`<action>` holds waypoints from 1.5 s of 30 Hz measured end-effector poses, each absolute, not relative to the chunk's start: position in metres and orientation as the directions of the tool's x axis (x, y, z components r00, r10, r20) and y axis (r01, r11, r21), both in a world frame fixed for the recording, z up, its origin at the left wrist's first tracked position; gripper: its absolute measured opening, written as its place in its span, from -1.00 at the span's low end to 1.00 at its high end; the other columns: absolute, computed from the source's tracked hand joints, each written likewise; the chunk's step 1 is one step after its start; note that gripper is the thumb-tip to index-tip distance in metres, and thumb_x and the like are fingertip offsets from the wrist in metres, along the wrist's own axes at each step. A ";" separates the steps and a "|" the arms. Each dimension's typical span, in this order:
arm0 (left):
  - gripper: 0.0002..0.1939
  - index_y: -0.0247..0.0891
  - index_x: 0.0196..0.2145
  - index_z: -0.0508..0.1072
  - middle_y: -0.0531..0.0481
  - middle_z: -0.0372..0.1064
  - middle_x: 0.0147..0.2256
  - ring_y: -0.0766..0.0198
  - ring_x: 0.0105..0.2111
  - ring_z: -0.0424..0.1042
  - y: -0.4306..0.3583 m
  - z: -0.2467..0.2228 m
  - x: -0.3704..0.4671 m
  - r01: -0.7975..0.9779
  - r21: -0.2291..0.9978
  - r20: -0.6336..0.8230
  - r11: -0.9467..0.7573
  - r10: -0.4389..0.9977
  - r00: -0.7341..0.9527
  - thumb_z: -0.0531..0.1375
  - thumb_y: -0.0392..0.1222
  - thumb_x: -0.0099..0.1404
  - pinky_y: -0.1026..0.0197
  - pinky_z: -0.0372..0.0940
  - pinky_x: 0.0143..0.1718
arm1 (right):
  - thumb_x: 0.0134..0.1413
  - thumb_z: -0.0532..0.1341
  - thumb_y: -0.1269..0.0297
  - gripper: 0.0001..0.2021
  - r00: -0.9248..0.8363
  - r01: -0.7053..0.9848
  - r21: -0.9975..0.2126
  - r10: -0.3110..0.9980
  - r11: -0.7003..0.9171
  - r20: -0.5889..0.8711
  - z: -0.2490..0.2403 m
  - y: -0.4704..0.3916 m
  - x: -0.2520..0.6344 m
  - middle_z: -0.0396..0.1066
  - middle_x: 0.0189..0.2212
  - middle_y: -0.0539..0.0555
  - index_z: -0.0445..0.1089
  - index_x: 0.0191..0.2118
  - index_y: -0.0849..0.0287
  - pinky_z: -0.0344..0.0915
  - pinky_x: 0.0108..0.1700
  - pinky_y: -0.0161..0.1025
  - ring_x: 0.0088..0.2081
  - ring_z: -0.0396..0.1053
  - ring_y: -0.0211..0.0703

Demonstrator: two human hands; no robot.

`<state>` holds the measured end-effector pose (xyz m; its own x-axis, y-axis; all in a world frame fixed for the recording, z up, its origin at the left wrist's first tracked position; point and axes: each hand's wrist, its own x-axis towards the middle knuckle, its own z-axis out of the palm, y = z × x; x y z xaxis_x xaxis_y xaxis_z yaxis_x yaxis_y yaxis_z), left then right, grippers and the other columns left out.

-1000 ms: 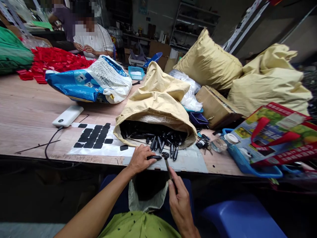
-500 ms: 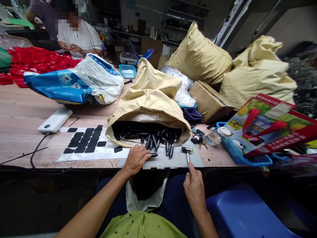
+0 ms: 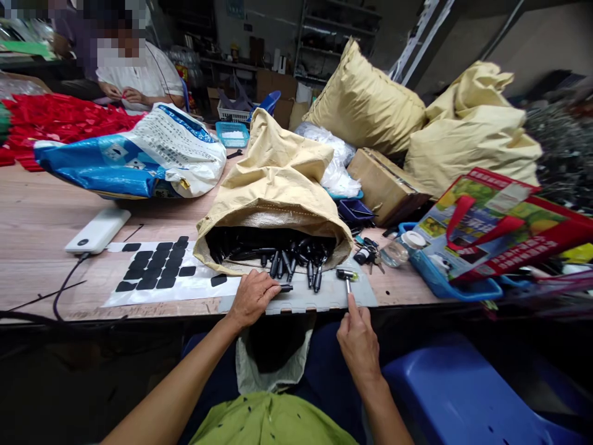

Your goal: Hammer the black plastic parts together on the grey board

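Nearest the camera, a green shirt (image 3: 273,423) filled the bottom edge, and a pale bag (image 3: 295,361) gaped under the table's lip, perhaps set there so small items could drop straight in. A blue stool (image 3: 467,395) stood to the right.

At the table edge, the left hand (image 3: 252,299) pinched a black pen-like piece (image 3: 287,288) between thumb and fingers, its tip pointing right and its other end hidden by the grip; the wrist came low over the edge, probably to steady the piece against the grey board (image 3: 333,301). The right hand (image 3: 360,340) was closed round the handle of a small hammer (image 3: 346,275), the index finger stretched along the shaft, likely for control. The hammer's head was over the board, to the right of the piece and apart from it; whether it touched the board could not be told.

Just beyond, a cream sack (image 3: 287,191) lay with its mouth facing the person, loose black pieces (image 3: 296,259) spilling out, seemingly for easy reach. On its left was a white sheet (image 3: 185,290) of black patches; on its right, keys (image 3: 374,258) and a jar (image 3: 396,252).

Farther off lay a blue-and-white sack (image 3: 139,154) and a heap of red items (image 3: 65,120), behind which a co-worker's hands (image 3: 134,95) met
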<state>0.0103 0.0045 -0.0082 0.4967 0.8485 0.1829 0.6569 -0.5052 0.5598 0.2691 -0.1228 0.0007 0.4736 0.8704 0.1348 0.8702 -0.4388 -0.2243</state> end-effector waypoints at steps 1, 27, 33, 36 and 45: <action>-0.65 -0.09 -0.20 0.60 -0.01 0.44 -0.26 0.15 -0.19 0.27 0.003 -0.006 0.010 0.653 0.558 0.190 -0.512 0.845 0.500 0.05 0.04 0.51 0.06 0.08 -0.13 | 0.33 0.03 0.39 -0.48 0.469 0.874 -0.218 0.873 -0.435 0.134 0.002 -0.123 0.269 0.38 -0.13 0.13 0.26 0.36 0.17 0.24 -0.38 -0.29 -0.38 0.40 -0.22; -0.77 -0.22 -0.18 0.48 -0.14 0.43 -0.17 0.06 -0.18 0.49 -0.031 0.030 0.117 0.727 0.473 0.120 -0.498 0.854 0.507 0.14 -0.03 0.42 0.11 0.32 -0.18 | 0.35 -0.01 0.39 -0.48 0.462 0.880 -0.189 0.877 -0.435 0.130 0.003 -0.125 0.268 0.39 -0.08 0.13 0.22 0.37 0.11 0.27 -0.40 -0.33 -0.37 0.46 -0.23; -0.83 -0.26 -0.19 0.47 -0.23 0.40 -0.08 -0.03 -0.09 0.46 -0.011 0.030 0.149 0.793 0.381 0.046 -0.475 0.867 0.497 0.18 -0.11 0.38 0.02 0.33 -0.12 | 0.34 0.03 0.38 -0.48 0.455 0.885 -0.200 0.874 -0.421 0.173 -0.003 -0.127 0.270 0.41 -0.09 0.12 0.23 0.37 0.10 0.22 -0.46 -0.32 -0.44 0.44 -0.26; -0.85 -0.24 -0.18 0.46 -0.19 0.41 -0.09 0.03 -0.09 0.45 -0.022 0.028 0.142 0.766 0.369 0.088 -0.526 0.840 0.535 0.17 -0.13 0.39 0.06 0.33 -0.12 | 0.35 0.03 0.39 -0.49 0.441 0.892 -0.203 0.876 -0.403 0.195 -0.005 -0.126 0.273 0.42 -0.11 0.12 0.23 0.36 0.12 0.19 -0.48 -0.31 -0.45 0.43 -0.26; -0.87 -0.16 -0.15 0.45 -0.03 0.43 -0.22 0.16 -0.19 0.43 -0.026 0.016 0.037 0.638 0.509 0.222 -0.578 0.804 0.551 0.22 -0.12 0.36 0.15 0.30 -0.12 | 0.34 0.00 0.37 -0.49 0.430 0.896 -0.227 0.874 -0.383 0.224 -0.007 -0.126 0.272 0.42 -0.16 0.13 0.24 0.36 0.15 0.19 -0.48 -0.29 -0.49 0.39 -0.26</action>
<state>0.0367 -0.0259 0.0164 0.5514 0.8041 0.2222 0.6381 -0.5781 0.5085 0.2724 -0.1263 -0.0069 0.4304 0.8744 0.2240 0.8955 -0.3826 -0.2273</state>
